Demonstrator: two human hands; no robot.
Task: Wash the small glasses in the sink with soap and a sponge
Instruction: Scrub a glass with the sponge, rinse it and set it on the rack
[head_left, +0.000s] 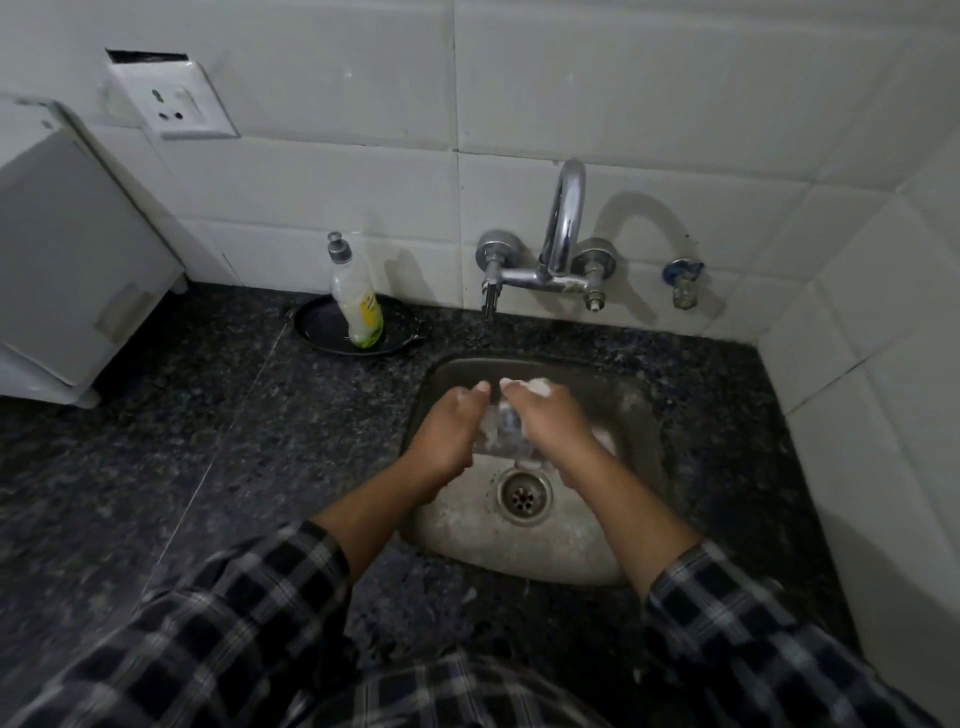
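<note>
Gripping sudsy glass (503, 426) over sink (587, 540) btwn both hands: L hand (445, 439) fingers curled round it, R hand (551, 422) fingers clamped opposite.

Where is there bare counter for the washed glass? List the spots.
Widest: the counter between the white appliance and the sink, in front of the plate holding the soap bottle. A narrow strip lies between sink and right wall. The sink is crowded: left hand and right hand grip the glass.
</note>
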